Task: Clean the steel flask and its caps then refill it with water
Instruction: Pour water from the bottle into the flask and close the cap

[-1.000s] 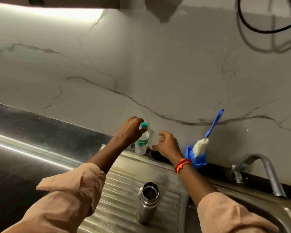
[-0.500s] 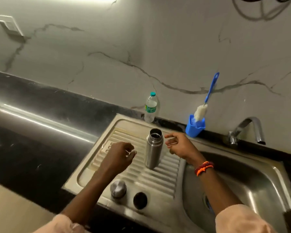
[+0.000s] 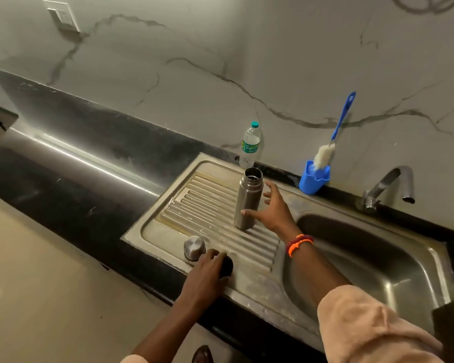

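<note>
The steel flask (image 3: 249,199) stood upright and uncapped on the ribbed drainboard (image 3: 207,213), just left of the sink basin (image 3: 378,258). The right hand (image 3: 273,213) was spread beside it, fingers straight, the thumb at the flask's lower side, gripping nothing. Nearer the front edge sat the steel cap (image 3: 194,247) and, just beside it, the black inner cap (image 3: 226,266), which the left hand (image 3: 207,273) covered with curled fingers, seemingly gripping it. Nothing looked soapy or wet, so washing seemed barely begun; scrubbing, rinsing and refilling were all left. The bottle brush (image 3: 330,142) in its blue holder (image 3: 313,179), the plastic water bottle (image 3: 250,145) and the tap (image 3: 388,187) stood untouched behind.
</note>
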